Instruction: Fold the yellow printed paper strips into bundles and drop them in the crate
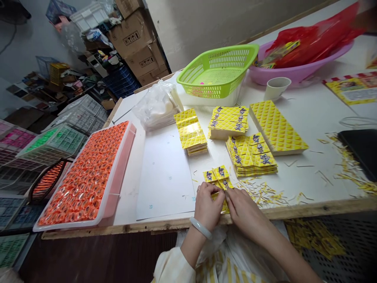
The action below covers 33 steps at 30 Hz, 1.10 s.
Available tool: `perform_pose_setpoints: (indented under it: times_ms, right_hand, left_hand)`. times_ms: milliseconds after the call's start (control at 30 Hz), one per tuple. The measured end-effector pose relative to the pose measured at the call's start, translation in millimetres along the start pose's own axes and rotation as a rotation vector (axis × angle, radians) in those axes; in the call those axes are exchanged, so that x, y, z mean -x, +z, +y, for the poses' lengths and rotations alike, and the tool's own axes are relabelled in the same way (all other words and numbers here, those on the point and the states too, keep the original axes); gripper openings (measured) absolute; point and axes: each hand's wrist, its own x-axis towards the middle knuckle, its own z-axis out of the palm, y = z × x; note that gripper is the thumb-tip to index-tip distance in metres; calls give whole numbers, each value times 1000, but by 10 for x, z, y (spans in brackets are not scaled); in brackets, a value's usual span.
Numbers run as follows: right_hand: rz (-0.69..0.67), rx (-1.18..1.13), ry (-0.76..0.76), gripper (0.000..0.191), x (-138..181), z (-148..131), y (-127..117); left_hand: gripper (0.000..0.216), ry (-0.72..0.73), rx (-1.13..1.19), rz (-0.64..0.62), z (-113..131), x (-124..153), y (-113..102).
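My left hand point(207, 206) and my right hand point(245, 208) meet at the table's front edge, both pinched on a small yellow printed packet point(223, 199). A jade-coloured bangle sits on my left wrist. Just beyond my fingers lie a few more yellow packets point(217, 174) with a blue cartoon figure. Farther back stand stacks of the same yellow packets point(251, 154), point(228, 121), point(191, 131) and a tall yellow patterned stack point(275, 126).
A pink tray of orange rings in clear wrap point(88, 177) lies at the left. A green basket point(218, 70), a bag point(157, 104), a paper cup point(276, 86) and a purple basin with red plastic point(297, 70) sit behind. Yellow scraps point(265, 193) litter the front edge.
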Motion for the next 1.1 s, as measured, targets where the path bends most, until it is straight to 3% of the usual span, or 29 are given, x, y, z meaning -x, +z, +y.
perform_pose_setpoints:
  times_ms: [233,433,533,600,700,767,833,933,1100]
  right_hand:
    - [5,-6,-7,26,8,10,20]
    - [8,12,15,23,4,-13,3]
    - [10,16,15,22,0,-12,4]
    - [11,16,11,22,6,-6,4]
    - [11,14,1,23,23,9,2]
    - [14,8,-8,23,31,23,3]
    - [9,11,-18,23,34,42,8]
    - [-17,33,-51,23,31,86,23]
    - [11,120,-105,20,42,153,89]
  left_hand:
    - [11,-17,-7,59,-19,22,58]
    - [17,-26,179,104,-100,20,107]
    - [17,-50,232,118,-166,52,-10]
    - [19,-32,129,161,-199,98,-164]
    - [19,130,-211,258,-209,163,-395]
    - [11,304,-378,215,-192,178,-463]
    - [20,448,-457,79,-172,159,-441]
    - [17,524,-555,-81,-175,91,-321]
    - [16,644,-561,-71,-266,-25,-219]
